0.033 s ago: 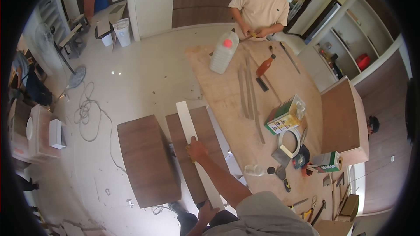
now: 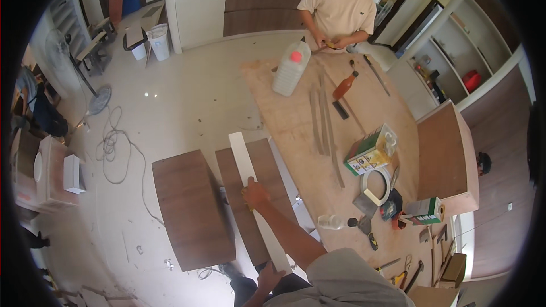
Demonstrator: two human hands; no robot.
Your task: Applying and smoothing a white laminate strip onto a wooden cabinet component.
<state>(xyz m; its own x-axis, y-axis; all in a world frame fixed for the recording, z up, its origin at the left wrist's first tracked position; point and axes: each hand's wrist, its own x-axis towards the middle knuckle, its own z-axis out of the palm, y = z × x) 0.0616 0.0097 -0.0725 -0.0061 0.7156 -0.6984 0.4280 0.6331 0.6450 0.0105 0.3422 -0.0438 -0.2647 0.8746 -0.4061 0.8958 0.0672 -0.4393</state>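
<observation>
A long white strip (image 2: 240, 153) lies lengthwise over a brown wood-grain box (image 2: 267, 170). My right hand (image 2: 255, 193) grips the strip around its middle, fingers curled at its edge. My left hand (image 2: 268, 276) holds the strip's near end by the box's front edge. A second brown box (image 2: 187, 210) stands just left. To the right, a plywood worktable (image 2: 290, 113) carries a plastic jug (image 2: 290, 74), an orange bottle (image 2: 345, 85), thin strips (image 2: 325, 125), rectangular cans (image 2: 367, 150), a tape roll (image 2: 375, 186) and scattered tools (image 2: 369, 236).
A person (image 2: 335, 11) in a beige shirt stands behind the worktable; another person (image 2: 40, 102) is at left. A standing fan (image 2: 99, 99) and coiled cable (image 2: 114, 145) occupy the floor left. A plywood box (image 2: 446, 159) and shelving (image 2: 455, 51) are at right.
</observation>
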